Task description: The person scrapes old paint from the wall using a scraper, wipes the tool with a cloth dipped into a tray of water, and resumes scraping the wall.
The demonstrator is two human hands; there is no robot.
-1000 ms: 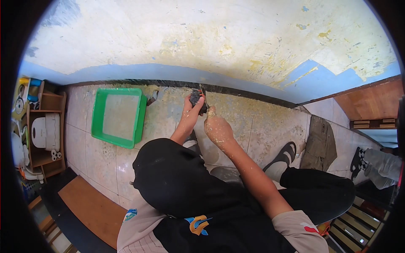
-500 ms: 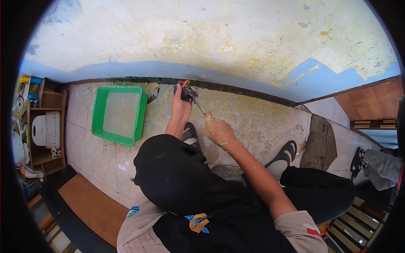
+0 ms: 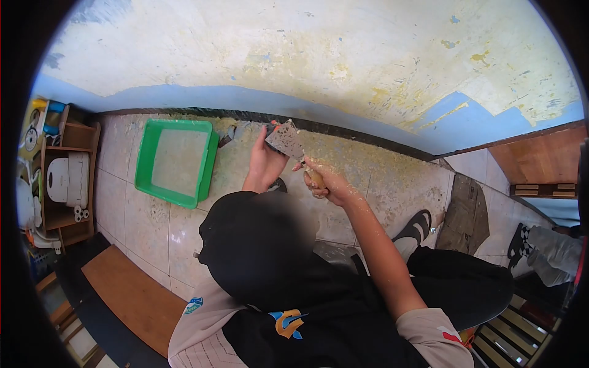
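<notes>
My right hand (image 3: 328, 182) is wrapped round the wooden handle (image 3: 315, 179) of a paint scraper, spattered with pale flecks. The scraper's wide, speckled metal blade (image 3: 286, 140) points up and left and lies over the fingers of my left hand (image 3: 265, 164). My left hand is palm up, its thumb raised and holding a dark object with an orange part (image 3: 275, 124). The blade mostly hides that object, so its kind does not show. Both hands are above the tiled floor, close to the foot of the wall (image 3: 245, 92).
A green plastic tub (image 3: 202, 162) stands left of my hands. Yellowish scrapings (image 3: 383, 153) cover the floor along the wall. At far left is a wooden shelf (image 3: 76, 178); a brown board (image 3: 132, 279) lies nearer. Flattened cardboard (image 3: 464, 214) lies at right, beyond a sandalled foot (image 3: 416, 230).
The scraper has turned so its blade face shows over my left hand. My right hand has shifted slightly right and rolled. The dark object is now more hidden.
</notes>
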